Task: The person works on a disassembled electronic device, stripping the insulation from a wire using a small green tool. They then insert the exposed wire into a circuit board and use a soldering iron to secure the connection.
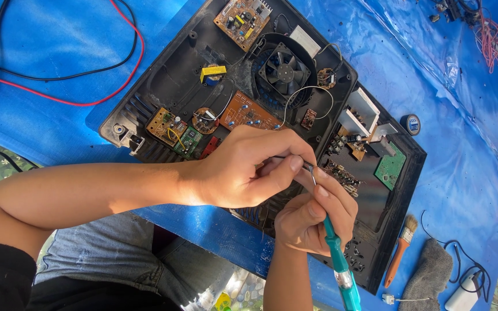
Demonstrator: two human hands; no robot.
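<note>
At the centre of the frame, over the opened black casing, my left hand pinches a thin, stiff wire while my right hand grips the light teal soldering iron by its handle.

A blue sheet covers the desk. On it lie a black case, red and black wires, a brush and a grey cloth near right.
</note>
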